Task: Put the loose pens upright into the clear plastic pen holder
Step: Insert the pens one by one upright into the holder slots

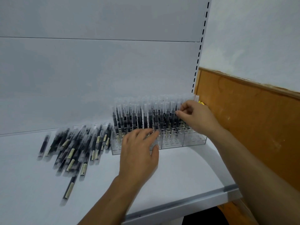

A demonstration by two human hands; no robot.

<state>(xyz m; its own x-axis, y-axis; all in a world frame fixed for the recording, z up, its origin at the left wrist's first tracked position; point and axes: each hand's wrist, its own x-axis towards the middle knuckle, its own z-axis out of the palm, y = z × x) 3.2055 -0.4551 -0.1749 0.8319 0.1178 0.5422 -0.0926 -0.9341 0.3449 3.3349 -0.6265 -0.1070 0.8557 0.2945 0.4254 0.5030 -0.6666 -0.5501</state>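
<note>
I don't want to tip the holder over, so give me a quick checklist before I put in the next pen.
1. Holder steadied: left hand rests on the pen holder front: ok.
2. Free slots: empty rings at the holder's right end: ok.
3. Supply: loose pens piled left of the holder: ok.
4. Right hand grip: fingers curl at the upright pens caps; pen held or not: cannot tell.

I see bare shelf (pixel 178 172) near me; loose pens (pixel 73 146) block the left, the pen holder (pixel 194 138) and back panel (pixel 97 78) close the far side.
</note>
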